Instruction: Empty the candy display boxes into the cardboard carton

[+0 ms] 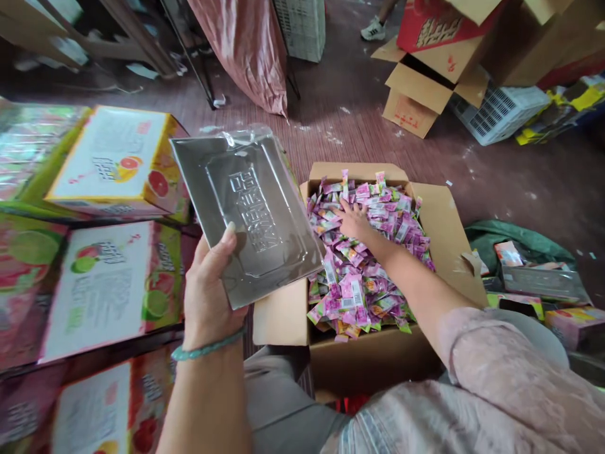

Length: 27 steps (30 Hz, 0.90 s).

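My left hand holds a clear plastic tray with embossed characters by its near corner, tilted up over my lap. My right hand reaches into an open cardboard box and rests fingers-down on a heap of small pink and purple candy sachets. Whether its fingers grip any sachet is hidden. The tray's right edge overlaps the left side of the box.
Colourful fruit-printed gift boxes are stacked at my left. Open cardboard cartons and a white plastic crate lie on the floor at the back right. Flat packaging pieces lie at the right. Another person's shoe shows at the top.
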Each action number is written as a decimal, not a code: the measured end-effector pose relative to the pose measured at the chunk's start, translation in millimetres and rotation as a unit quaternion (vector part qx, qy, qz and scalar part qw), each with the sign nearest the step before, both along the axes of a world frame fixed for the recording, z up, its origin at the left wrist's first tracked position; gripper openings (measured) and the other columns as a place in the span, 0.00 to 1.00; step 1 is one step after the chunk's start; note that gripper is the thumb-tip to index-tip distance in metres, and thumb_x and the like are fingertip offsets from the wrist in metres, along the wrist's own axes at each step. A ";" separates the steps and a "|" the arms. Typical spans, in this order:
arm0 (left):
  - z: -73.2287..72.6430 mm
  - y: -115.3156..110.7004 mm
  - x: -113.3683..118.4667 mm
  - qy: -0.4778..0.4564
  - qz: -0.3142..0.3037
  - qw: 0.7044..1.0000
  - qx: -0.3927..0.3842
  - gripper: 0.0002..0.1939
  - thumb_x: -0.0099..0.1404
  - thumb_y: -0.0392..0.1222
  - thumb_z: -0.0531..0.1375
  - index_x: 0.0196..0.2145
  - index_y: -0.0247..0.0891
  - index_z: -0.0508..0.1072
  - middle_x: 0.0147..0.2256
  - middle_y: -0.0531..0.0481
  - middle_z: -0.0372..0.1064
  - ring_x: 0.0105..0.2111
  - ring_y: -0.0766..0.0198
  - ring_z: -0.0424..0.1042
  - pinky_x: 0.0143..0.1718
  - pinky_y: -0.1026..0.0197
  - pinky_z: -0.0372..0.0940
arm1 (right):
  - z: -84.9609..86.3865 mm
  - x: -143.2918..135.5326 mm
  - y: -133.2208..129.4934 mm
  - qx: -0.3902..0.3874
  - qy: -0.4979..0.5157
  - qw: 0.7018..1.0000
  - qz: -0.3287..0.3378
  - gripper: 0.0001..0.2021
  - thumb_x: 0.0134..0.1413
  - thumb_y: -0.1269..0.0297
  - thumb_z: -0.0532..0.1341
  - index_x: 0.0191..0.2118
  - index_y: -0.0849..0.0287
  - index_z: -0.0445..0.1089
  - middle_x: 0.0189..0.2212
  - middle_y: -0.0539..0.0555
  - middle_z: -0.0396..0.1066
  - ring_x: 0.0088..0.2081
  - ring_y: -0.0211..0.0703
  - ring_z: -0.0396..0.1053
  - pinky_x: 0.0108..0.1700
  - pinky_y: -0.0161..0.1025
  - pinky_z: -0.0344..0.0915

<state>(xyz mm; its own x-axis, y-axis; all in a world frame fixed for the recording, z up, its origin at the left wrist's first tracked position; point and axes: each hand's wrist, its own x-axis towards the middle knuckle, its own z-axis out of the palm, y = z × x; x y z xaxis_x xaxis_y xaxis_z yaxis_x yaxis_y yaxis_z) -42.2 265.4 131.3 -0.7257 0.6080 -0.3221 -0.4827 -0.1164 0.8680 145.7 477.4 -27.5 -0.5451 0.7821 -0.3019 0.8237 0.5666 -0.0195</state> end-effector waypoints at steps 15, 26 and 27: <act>-11.4 19.9 5.8 -0.003 -0.043 0.995 0.092 0.15 0.56 0.43 0.73 0.41 0.35 0.84 0.42 0.52 0.84 0.37 0.65 0.79 0.49 0.63 0.79 | 41.9 123.9 -50.5 -0.051 -0.029 0.996 -0.062 0.37 0.81 0.46 0.52 0.85 0.51 0.44 0.84 0.56 0.31 0.82 0.73 0.27 0.78 0.78 0.36; -11.5 14.6 133.9 0.100 -0.387 0.916 0.020 0.36 0.60 0.59 0.76 0.63 0.51 0.79 0.58 0.52 0.82 0.64 0.46 0.77 0.68 0.45 0.72 | 146.8 165.8 -189.9 -0.178 0.592 0.743 -0.256 0.40 0.52 0.42 0.76 0.70 0.46 0.74 0.66 0.52 0.74 0.71 0.55 0.67 0.71 0.54 0.69; -13.9 11.6 146.0 0.147 -0.424 0.893 0.045 0.40 0.60 0.64 0.75 0.66 0.52 0.77 0.62 0.51 0.79 0.68 0.45 0.73 0.71 0.45 0.68 | 151.7 173.4 -201.6 -0.163 0.621 0.726 -0.248 0.45 0.49 0.43 0.79 0.72 0.45 0.71 0.67 0.53 0.73 0.71 0.57 0.66 0.74 0.55 0.65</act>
